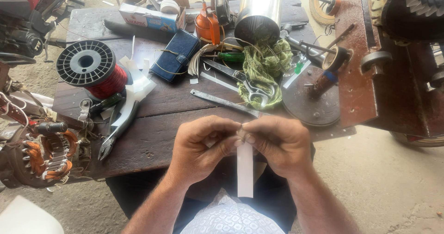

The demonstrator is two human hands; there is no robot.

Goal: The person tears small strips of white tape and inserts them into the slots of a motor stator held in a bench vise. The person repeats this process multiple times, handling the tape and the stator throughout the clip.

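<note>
White paper strip [245, 169]: held upright at near centre, above the lap, its top end pinched where both hands meet; lower end hangs free. Looks like thin insulating paper.

Left hand [203, 146]: fingers curled in, thumb and forefinger closed narrow on the strip's top edge. Right hand [277, 143]: same, closed on the top from the other side. Fingertips touching or nearly so; the exact grip is hidden behind the knuckles.

Dark wooden bench [152, 132] just beyond the hands. On it, far centre: scissors [252, 88] lying on a green rag [266, 62], with a flat metal file [226, 103] nearer. Left: pliers [115, 130], loose white paper offcuts [138, 83], spool of red wire [99, 72]. Wound motor stator [44, 157] at near left, off the bench edge.

Risk, judged: strip is thin and gripped only at one end, so uneven pull between the hands could tear or crease it crooked. Free end could snag on clothing.
</note>
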